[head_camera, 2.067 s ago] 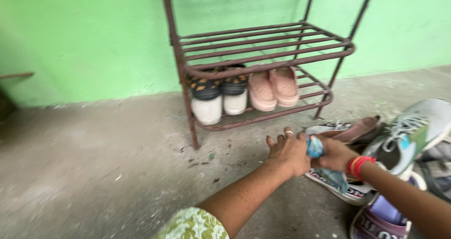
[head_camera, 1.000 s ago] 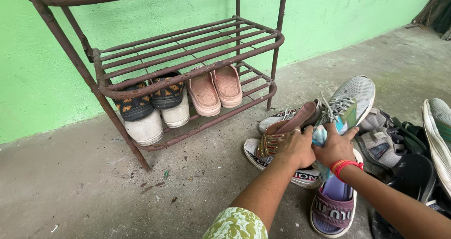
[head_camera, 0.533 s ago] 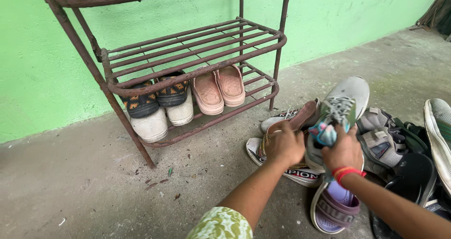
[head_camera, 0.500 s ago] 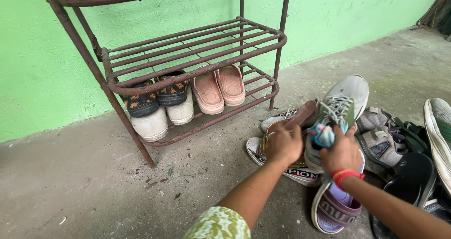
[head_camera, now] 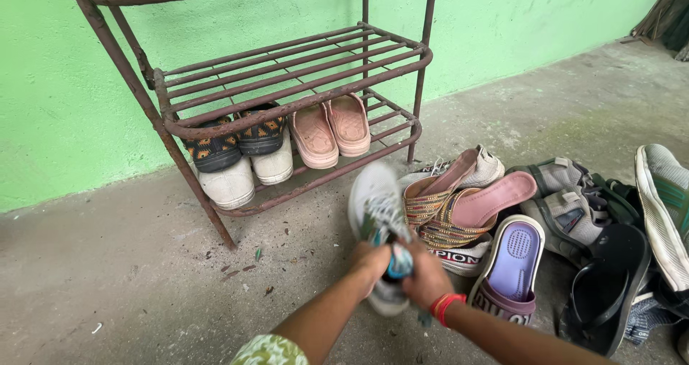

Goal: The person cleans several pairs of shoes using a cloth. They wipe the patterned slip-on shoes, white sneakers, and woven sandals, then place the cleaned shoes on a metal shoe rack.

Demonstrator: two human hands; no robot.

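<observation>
Both hands, left hand [head_camera: 371, 262] and right hand [head_camera: 425, 279], close their fingers around a grey laced sneaker [head_camera: 377, 218] and blue cloth [head_camera: 399, 262], its toe pointing up toward the rusty metal shoe rack [head_camera: 287, 96].

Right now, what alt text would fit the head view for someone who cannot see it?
Both hands, left hand and right hand, hold a grey laced sneaker with a blue cloth above a concrete floor. Behind stands a rusty metal shoe rack against a green wall; loose sandals are heaped at the right.
</observation>
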